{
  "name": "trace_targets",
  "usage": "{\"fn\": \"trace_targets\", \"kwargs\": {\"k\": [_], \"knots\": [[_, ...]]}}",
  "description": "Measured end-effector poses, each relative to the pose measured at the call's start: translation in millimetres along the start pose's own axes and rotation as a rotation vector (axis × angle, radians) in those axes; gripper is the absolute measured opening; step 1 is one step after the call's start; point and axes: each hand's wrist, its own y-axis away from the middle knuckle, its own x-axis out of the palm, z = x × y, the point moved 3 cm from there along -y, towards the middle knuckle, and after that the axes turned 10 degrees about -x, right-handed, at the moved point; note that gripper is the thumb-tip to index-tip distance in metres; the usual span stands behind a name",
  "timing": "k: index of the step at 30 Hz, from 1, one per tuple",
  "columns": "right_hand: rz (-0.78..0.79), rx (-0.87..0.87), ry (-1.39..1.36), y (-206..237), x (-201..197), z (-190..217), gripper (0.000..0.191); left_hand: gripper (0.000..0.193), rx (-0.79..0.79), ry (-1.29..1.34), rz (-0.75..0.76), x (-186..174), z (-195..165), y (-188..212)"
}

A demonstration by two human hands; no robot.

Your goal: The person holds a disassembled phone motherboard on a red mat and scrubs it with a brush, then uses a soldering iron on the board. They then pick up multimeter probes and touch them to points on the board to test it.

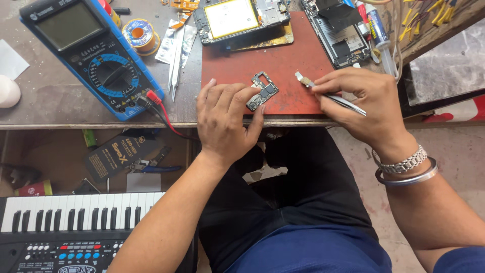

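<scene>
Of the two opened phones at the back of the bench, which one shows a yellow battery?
The opened phone on the left, lying partly on the red mat; the right one shows only dark parts.
</scene>
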Motion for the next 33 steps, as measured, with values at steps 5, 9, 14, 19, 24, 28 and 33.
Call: {"fn": "trace_targets", "kwargs": {"k": [5,9,14,19,24,28,33], "knots": [[0.033,0.071,-0.033,6.0,-2.5,21.8,0.019,0.033,0.004,-0.013,-0.006,-6.0,-0.9,6.8],[0.059,0.147,-0.037,10.9,-9.4,31.8,0.018,0.033,0.01,-0.015,-0.01,-10.4,-1.1,10.1],[-0.104,0.447,-0.193,18.7,-10.6,23.4,0.012,0.034,0.015,-0.017,-0.007,-14.2,-1.5,12.5],[-0.208,0.296,-0.182,18.3,4.2,13.0,0.015,0.034,0.022,-0.019,-0.003,-17.6,-4.1,11.8],[-0.162,0.256,-0.056,27.5,10.6,7.8,0.016,0.034,0.019,-0.025,0.006,-19.1,-3.4,12.0],[-0.142,0.263,-0.04,28.7,5.6,7.2,0.016,0.035,0.022,-0.028,0.01,-17.6,-2.9,11.6],[-0.098,0.397,-0.106,26.6,-1.1,9.8,0.018,0.035,0.022,-0.026,0.013,-16.2,-3.3,10.6]]}}
